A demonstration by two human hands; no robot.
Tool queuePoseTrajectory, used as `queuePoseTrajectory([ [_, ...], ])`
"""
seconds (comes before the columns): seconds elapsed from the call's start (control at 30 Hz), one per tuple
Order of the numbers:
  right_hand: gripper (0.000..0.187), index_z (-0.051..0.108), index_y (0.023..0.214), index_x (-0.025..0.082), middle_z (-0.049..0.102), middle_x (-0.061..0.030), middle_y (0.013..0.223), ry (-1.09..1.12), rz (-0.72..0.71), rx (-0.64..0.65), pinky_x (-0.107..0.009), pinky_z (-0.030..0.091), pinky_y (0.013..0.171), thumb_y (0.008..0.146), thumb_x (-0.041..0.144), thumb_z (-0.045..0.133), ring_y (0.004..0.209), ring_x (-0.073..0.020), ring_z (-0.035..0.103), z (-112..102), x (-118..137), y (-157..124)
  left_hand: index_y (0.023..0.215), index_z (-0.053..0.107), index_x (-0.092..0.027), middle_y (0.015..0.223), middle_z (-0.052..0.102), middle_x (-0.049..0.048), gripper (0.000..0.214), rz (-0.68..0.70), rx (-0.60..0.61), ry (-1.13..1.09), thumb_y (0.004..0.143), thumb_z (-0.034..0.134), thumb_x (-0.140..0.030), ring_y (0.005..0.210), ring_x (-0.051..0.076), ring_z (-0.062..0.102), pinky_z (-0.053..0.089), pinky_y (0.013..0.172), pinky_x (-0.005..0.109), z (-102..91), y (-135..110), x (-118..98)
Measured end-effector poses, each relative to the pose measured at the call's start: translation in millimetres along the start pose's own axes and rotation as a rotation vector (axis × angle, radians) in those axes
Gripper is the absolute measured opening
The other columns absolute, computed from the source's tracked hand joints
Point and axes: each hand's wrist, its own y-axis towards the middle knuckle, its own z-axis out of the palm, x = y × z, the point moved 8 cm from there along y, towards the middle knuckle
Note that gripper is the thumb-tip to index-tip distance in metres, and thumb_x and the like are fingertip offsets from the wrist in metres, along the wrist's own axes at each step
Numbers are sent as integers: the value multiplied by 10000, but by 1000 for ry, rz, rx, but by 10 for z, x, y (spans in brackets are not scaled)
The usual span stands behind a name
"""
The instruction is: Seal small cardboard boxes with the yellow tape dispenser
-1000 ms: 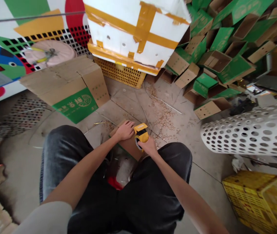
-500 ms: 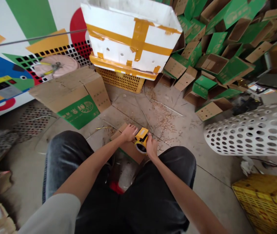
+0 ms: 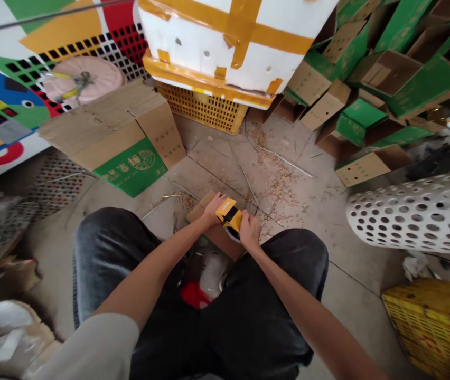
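Item: yellow tape dispenser (image 3: 230, 214), on cardboard box (image 3: 219, 241), floor between our knees.
We gripped it in our right hand (image 3: 250, 232); our left hand (image 3: 214, 206) lay spread on the box just left of it. The box ran far-left to near-right.

Yellow-black tape dispenser (image 3: 230, 214); brown cardboard box (image 3: 219, 232); white foam crate (image 3: 233, 42), orange tape; green-brown cartons (image 3: 371, 84); yellow mesh basket (image 3: 205, 110).
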Motion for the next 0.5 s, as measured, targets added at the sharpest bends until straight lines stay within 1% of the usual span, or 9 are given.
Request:
queuePoseTrajectory([
  [0.07, 663, 806, 912, 124, 769, -205, 915, -21, -7, 15, -316, 393, 720, 1016, 483, 258, 840, -261, 676, 43, 29, 4, 1055, 641, -174, 1089, 649, 161, 267, 11, -3, 25, 844, 560, -317, 1105, 353, 538, 372, 998, 545, -2, 6, -14],
  [0.13, 652, 805, 921, 120, 767, -208, 925, -33, -3, 18, -321, 383, 712, 1014, 466, 260, 838, -265, 675, 68, 40, 14, 1068, 634, -171, 1096, 645, 163, 269, 20, 9, 33, 860, 544, -316, 1108, 353, 533, 366, 1009, 556, 22, 20, -18],
  [0.23, 658, 800, 913, 117, 766, -204, 924, -16, 10, 5, -321, 372, 696, 1017, 430, 231, 815, -257, 671, 78, 34, 32, 1119, 623, -151, 1153, 636, 178, 359, -4, 21, -13, 798, 611, -312, 1153, 369, 520, 329, 1065, 569, 66, 45, 15],
  [0.33, 663, 796, 888, 119, 764, -203, 913, -1, 26, -8, -315, 376, 693, 1017, 425, 222, 807, -250, 669, 71, 10, 45, 1129, 633, -165, 1192, 637, 173, 396, -38, 24, -107, 767, 622, -326, 1193, 376, 511, 297, 1111, 572, 70, 43, 55],
  [0.43, 670, 795, 881, 125, 764, -200, 889, -21, 18, -23, -305, 386, 684, 1023, 429, 215, 797, -245, 674, 50, -7, 58, 1169, 631, -176, 1219, 636, 168, 443, -62, -1, -170, 770, 615, -367, 1194, 359, 517, 313, 1126, 538, 14, -1, 83],
  [0.5, 691, 794, 886, 119, 764, -207, 881, -58, -13, -42, -300, 397, 677, 1032, 430, 195, 786, -241, 680, 23, 12, 64, 1195, 622, -171, 1218, 637, 165, 479, -74, -30, -185, 764, 633, -381, 1180, 345, 522, 323, 1126, 512, -13, -32, 92],
])
